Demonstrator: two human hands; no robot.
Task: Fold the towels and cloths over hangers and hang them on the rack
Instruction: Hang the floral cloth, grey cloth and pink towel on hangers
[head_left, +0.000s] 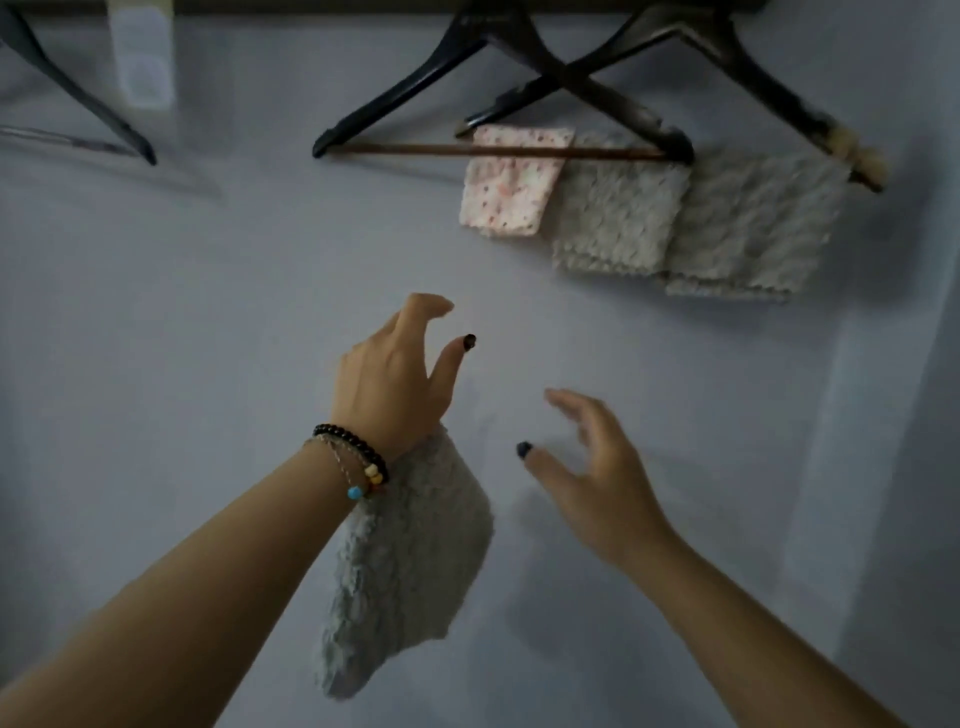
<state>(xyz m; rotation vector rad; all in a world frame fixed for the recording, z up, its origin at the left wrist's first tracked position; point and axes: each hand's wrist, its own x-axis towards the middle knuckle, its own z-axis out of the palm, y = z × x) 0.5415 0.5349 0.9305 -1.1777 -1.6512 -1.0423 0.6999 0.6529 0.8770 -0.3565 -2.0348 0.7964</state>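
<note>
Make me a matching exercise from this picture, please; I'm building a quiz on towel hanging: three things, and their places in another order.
Things:
1. pink dotted cloth
2. grey towel
3. front hanger

Places:
A. draped over the left wrist
B. its wooden bar bare at the left
C. hung on a hanger, leftmost of three cloths

Pairs: 1-C, 2-A, 3-B

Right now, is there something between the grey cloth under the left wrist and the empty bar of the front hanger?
Nothing visible blocks it. The grey cloth hangs below the left hand, and only bare wall lies between it and the hanger bar. The bar's left part is free; three hung cloths sit behind it to the right.
</note>
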